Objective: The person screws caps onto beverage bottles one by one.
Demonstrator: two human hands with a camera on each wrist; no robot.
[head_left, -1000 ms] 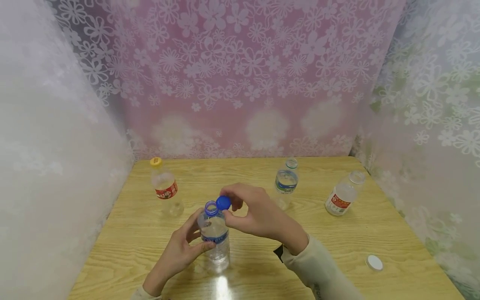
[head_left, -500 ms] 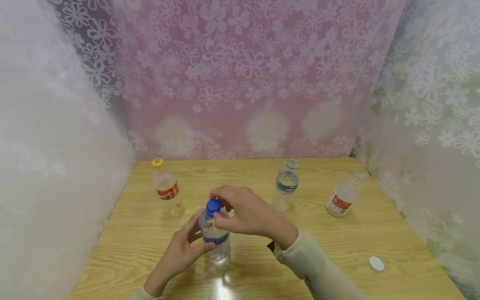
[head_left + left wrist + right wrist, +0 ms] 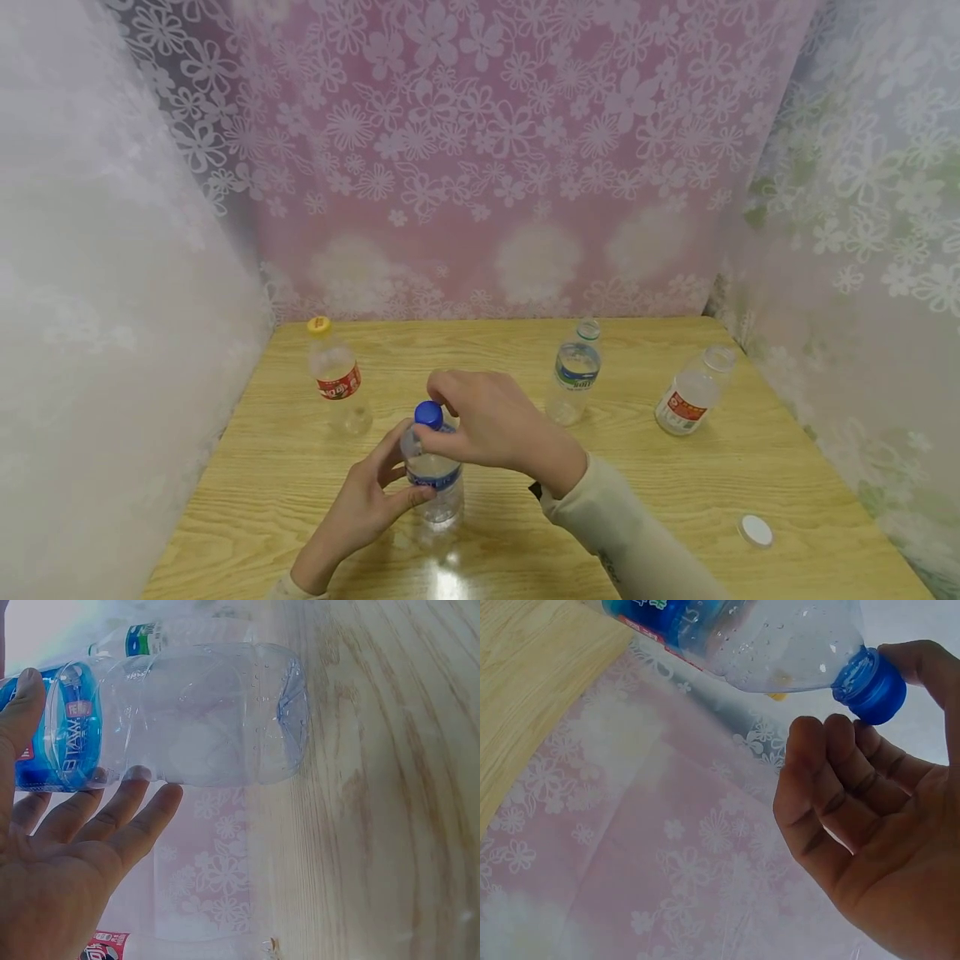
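A clear plastic water bottle (image 3: 435, 482) with a blue label stands upright on the table near its front. My left hand (image 3: 366, 505) grips it, thumb across the label and fingers round the far side, as the left wrist view shows. A blue bottle cap (image 3: 428, 413) sits on the bottle's mouth. My right hand (image 3: 495, 425) pinches this cap between thumb and fingers; in the right wrist view the thumb lies on one side of the cap (image 3: 883, 691) and curled fingertips on the other.
A bottle (image 3: 337, 385) with a red label and yellow cap stands back left. At the right are an uncapped bottle (image 3: 576, 371) with a blue-green label and an uncapped bottle (image 3: 684, 406) with a red label. A white cap (image 3: 755, 531) lies front right.
My right hand has brought the blue cap from beside the bottle's mouth leftward onto it, and its fingers have shifted slightly round the cap. My left hand keeps its grip.
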